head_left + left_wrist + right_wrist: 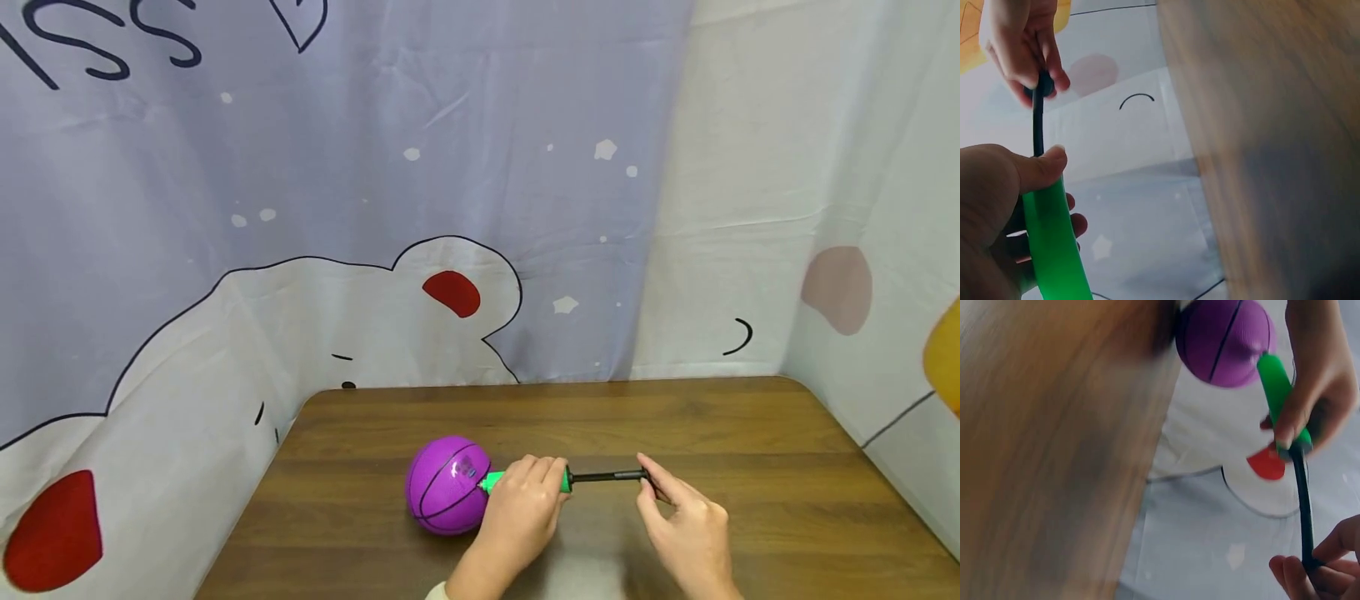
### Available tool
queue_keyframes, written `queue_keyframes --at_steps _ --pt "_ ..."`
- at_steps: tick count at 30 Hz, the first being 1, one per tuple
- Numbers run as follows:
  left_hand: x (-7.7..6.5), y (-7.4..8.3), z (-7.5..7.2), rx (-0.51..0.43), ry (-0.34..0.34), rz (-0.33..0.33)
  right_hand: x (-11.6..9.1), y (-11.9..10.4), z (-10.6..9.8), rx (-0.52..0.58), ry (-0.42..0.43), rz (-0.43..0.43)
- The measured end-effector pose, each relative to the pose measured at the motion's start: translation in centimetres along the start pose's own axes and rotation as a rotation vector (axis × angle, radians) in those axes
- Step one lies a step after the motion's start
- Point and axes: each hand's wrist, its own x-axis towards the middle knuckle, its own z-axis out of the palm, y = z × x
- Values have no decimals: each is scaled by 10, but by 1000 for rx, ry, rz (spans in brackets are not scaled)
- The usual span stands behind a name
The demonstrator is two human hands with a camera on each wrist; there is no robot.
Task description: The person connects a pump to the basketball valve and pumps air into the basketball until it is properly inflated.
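A purple ball (447, 487) with black seam lines rests on the wooden table. The tip of a green hand pump (492, 481) meets its right side, seen also in the right wrist view, where the ball (1225, 340) dents slightly around that spot. My left hand (522, 508) grips the green barrel (1054, 244), thumb along its end. Out of the barrel runs a black rod (607, 477), drawn well out. My right hand (686, 521) pinches the black handle at the rod's far end between thumb and fingers; part of the handle is hidden by them.
The brown wooden table (360, 450) spreads out around the ball and hands. Behind it hangs a printed cloth (450, 167) in grey-blue and white, which also covers the left and right sides.
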Motion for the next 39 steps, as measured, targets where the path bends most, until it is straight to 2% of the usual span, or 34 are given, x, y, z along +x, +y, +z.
queue_keyframes --at_steps 4,8,12,16,18,21,26,31,34,39 --pt "2 8 4 40 6 19 -8 -10 14 -16 -2 -59" --pt "3 11 5 14 24 48 -13 -18 20 11 -51 -51" --pt "2 5 5 -55 31 39 -11 -19 23 52 -74 -89" --pt "2 -5 3 -89 15 15 -2 -9 21 39 -24 -144" --pt "2 -10 2 -84 -2 8 2 -3 16 20 6 -133" --pt "1 -15 0 -84 -24 -15 7 5 6 8 21 -69" --pt "-2 -18 -4 -112 -38 -39 10 11 -7 6 -5 -3" --pt "-3 -16 -4 -109 -17 -34 7 10 -10 -6 -31 22" --pt "-3 -15 -3 -92 -6 -30 6 8 -6 -6 -19 10" --pt "-3 -6 0 -59 20 1 -1 3 6 -37 18 -73"
